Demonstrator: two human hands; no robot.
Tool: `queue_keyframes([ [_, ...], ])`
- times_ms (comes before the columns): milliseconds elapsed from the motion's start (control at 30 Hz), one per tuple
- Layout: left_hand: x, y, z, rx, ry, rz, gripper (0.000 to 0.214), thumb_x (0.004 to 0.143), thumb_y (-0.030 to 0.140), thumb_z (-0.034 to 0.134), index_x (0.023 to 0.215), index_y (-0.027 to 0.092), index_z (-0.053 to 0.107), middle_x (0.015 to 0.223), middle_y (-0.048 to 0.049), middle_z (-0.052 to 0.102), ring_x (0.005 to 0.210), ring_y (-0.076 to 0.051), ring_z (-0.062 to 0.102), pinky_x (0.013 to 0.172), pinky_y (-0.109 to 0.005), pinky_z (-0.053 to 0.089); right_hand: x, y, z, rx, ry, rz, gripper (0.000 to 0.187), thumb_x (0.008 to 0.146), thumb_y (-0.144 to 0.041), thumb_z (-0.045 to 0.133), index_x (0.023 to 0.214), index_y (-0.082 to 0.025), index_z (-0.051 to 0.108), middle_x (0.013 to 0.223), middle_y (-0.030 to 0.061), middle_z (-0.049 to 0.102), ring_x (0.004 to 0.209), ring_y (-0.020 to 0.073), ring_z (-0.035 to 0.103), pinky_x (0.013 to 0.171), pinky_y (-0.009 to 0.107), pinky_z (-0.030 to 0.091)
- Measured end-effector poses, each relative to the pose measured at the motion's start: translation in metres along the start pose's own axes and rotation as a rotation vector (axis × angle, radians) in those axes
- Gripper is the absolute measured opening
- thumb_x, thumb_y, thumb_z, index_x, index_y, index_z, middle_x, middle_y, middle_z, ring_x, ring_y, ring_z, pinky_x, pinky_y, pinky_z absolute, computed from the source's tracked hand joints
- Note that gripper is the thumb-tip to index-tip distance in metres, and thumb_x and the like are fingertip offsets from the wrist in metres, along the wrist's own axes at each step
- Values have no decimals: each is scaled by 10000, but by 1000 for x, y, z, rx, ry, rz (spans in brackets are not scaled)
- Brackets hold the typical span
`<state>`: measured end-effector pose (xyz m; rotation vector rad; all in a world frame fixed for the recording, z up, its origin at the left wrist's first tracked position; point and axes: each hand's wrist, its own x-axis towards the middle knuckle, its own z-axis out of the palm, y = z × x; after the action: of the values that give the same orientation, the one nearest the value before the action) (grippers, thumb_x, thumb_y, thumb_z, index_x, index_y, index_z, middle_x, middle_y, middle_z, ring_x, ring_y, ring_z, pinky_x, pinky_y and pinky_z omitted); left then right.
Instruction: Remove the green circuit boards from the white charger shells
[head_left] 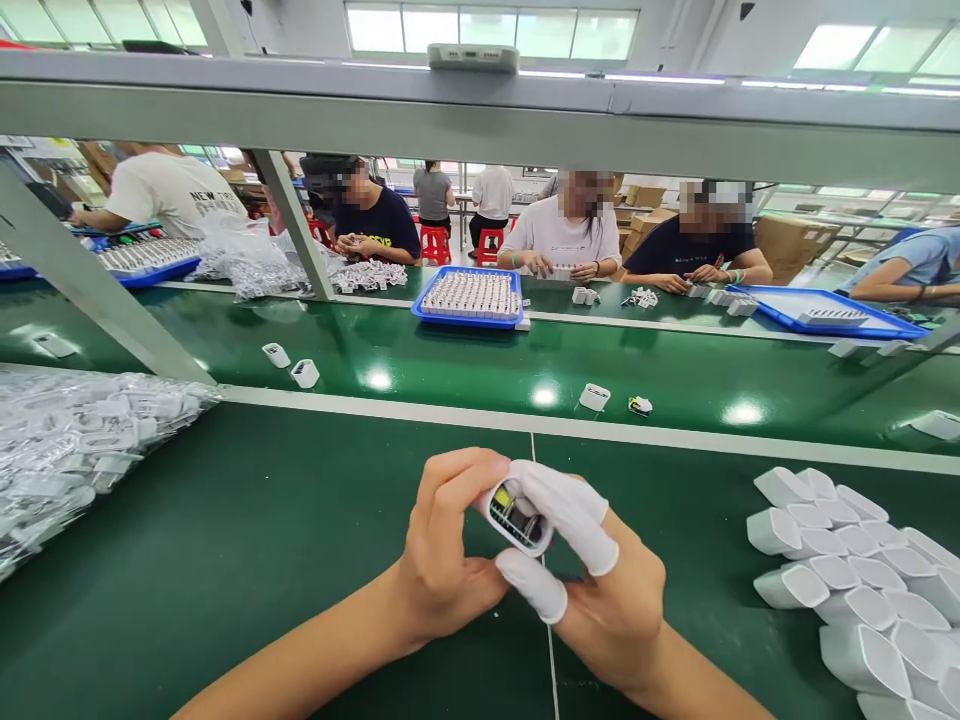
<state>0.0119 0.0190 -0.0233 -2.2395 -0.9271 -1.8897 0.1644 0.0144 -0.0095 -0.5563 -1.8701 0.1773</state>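
Both my hands meet over the green table in front of me, gripping one small white charger housing (517, 517). Its open end faces me and shows a circuit board with a yellow part inside. My left hand (442, 545) pinches the housing from the left with bare fingers. My right hand (592, 575) wears white finger cots on thumb and two fingers and holds the housing from the right and above. A heap of empty white housings (855, 585) lies just right of my right hand.
A clear bag of white parts (67, 450) lies at the left. A green conveyor belt (465, 365) carries loose housings (304, 373). Beyond it several people sit working, with blue trays (469, 298) of parts. A grey metal frame (480, 115) crosses overhead.
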Motion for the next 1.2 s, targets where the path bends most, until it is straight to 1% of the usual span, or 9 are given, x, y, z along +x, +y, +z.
queue_keyframes([
  [167, -10, 3, 7, 47, 45, -10, 502, 828, 163, 624, 1294, 161, 437, 1030, -86, 474, 924, -179, 551, 738, -290, 564, -6, 3, 11, 38, 58, -95, 477, 869, -74, 604, 1335, -173, 574, 1182, 160, 687, 1032, 256, 685, 741, 358, 636],
  [300, -10, 6, 7, 77, 23, -46, 508, 822, 119, 589, 1297, 182, 420, 1030, -88, 473, 935, -189, 533, 740, -306, 556, -1, 5, 10, 86, -7, -18, 441, 869, -93, 610, 1287, -234, 597, 1171, 124, 697, 987, 249, 694, 725, 374, 627],
  [433, -9, 6, 6, 60, 15, -39, 519, 808, 107, 589, 1295, 155, 417, 1047, -94, 468, 959, -189, 522, 761, -300, 548, 2, 6, 8, 138, -44, 10, 487, 849, -87, 611, 1311, -232, 554, 1150, 114, 693, 979, 234, 687, 776, 378, 619],
  [633, -7, 8, 8, 56, 8, 8, 467, 822, 75, 563, 1265, 130, 428, 1009, -82, 455, 907, -177, 529, 710, -289, 543, -3, 9, 6, -35, -42, -165, 511, 891, -100, 540, 1397, -154, 485, 1139, 161, 691, 1013, 262, 685, 763, 387, 634],
  [733, -6, 9, 9, 98, 12, 13, 476, 812, 45, 557, 1262, 140, 435, 1005, -81, 467, 900, -179, 532, 699, -296, 546, -1, 6, 3, -129, -79, -138, 482, 885, -97, 549, 1364, -138, 512, 1103, 156, 712, 996, 270, 699, 784, 392, 639],
  [833, -6, 8, 9, 113, 21, 24, 490, 803, 32, 562, 1259, 162, 439, 996, -71, 470, 888, -176, 535, 689, -296, 544, 3, 2, 0, -101, -124, -100, 422, 862, -82, 579, 1275, -166, 581, 1122, 133, 715, 956, 247, 716, 790, 359, 643],
  [967, -8, 7, 11, 38, 61, -17, 498, 783, 70, 626, 1240, 163, 449, 1021, -67, 468, 908, -172, 545, 718, -291, 539, 0, 2, 3, 14, -34, 7, 478, 869, -119, 633, 1314, -265, 537, 1084, 73, 738, 1004, 240, 716, 833, 367, 645],
  [1033, -9, 7, 12, 4, 90, -62, 490, 779, 82, 644, 1224, 172, 457, 1027, -61, 465, 909, -167, 552, 725, -288, 535, -4, 4, 6, 23, -17, 12, 498, 864, -120, 651, 1326, -263, 533, 1088, 84, 735, 1032, 245, 708, 855, 373, 641],
  [1200, -12, 9, 14, 8, 131, -60, 487, 769, 74, 656, 1208, 179, 474, 1010, -48, 452, 897, -162, 557, 725, -286, 531, -9, 8, 12, 17, 2, -103, 442, 882, -102, 603, 1317, -161, 554, 1134, 168, 703, 1081, 256, 684, 859, 353, 635],
])
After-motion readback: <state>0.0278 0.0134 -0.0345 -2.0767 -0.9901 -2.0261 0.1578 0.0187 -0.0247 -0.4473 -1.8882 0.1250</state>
